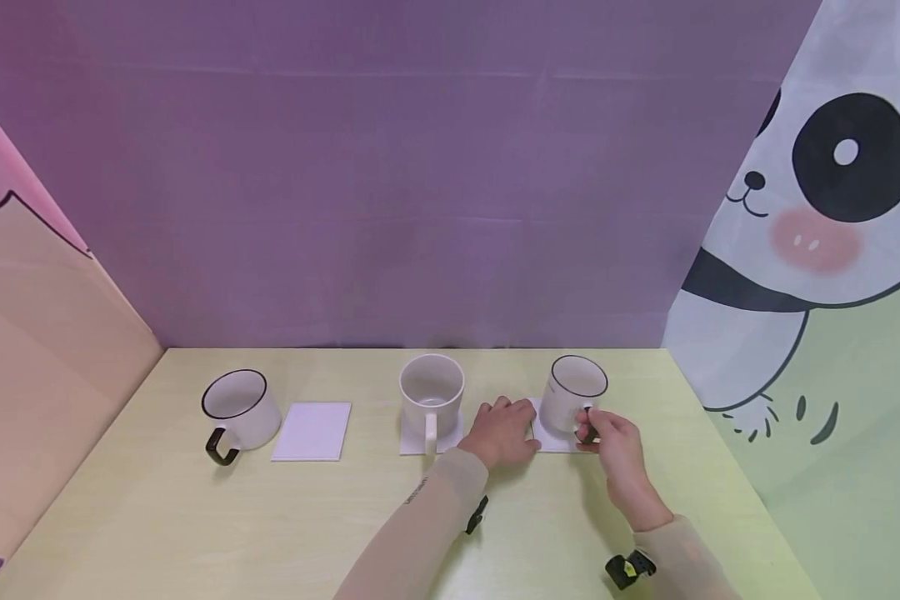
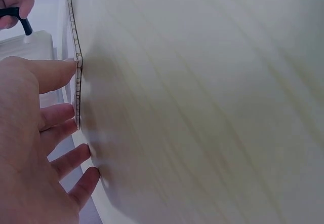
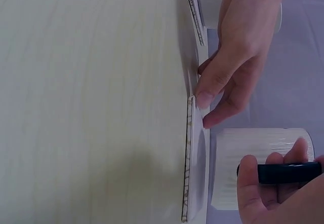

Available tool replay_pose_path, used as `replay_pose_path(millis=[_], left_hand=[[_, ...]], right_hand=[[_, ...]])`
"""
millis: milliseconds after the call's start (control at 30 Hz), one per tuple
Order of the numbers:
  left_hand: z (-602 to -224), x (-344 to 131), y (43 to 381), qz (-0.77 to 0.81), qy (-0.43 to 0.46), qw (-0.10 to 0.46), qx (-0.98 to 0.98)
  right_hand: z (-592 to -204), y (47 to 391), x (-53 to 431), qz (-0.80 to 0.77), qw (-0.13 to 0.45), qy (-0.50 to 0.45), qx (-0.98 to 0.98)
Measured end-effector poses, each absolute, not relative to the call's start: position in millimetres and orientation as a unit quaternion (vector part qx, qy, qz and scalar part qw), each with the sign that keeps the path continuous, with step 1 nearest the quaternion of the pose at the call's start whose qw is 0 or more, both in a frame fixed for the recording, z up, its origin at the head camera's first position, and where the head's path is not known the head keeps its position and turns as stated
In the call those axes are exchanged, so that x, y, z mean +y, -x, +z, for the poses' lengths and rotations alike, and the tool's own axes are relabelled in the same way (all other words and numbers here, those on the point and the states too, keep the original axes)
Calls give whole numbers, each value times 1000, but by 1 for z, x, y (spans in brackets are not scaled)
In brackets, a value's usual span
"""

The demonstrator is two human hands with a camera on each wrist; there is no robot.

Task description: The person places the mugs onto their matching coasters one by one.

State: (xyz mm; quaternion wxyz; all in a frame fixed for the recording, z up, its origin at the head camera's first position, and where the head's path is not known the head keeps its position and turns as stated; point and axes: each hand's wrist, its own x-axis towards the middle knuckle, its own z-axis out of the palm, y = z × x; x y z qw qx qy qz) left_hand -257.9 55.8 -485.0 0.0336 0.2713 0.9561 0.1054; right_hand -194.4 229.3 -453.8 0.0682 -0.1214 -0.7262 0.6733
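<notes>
On the right, my right hand (image 1: 621, 457) pinches the black handle (image 3: 286, 173) of a white mug (image 1: 562, 407) with a dark rim. This mug is upright over a white square coaster (image 1: 546, 440); whether its base touches the coaster I cannot tell. My left hand (image 1: 504, 435) lies at the coaster's left edge, palm down. In the left wrist view, its thumb and fingertips touch that edge, the fingers spread and fairly straight. Between the left hand and the centre stands a white mug (image 1: 429, 407) with a white handle, on another coaster (image 1: 411, 443).
At the left, a white mug (image 1: 258, 425) with a black rim and handle stands on the light wooden table (image 1: 217, 525). Beside it lies a bare white coaster (image 1: 312, 432). A purple cloth (image 1: 420, 183) hangs behind, and a panda-printed cloth (image 1: 817, 358) hangs at right.
</notes>
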Motion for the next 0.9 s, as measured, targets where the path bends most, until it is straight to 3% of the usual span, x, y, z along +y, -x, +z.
replay_pose_path(millis=[900], left_hand=[[-488,55,259,108,-276,27,955]], right_hand=[[-469,195,227,667,47,121,-734]])
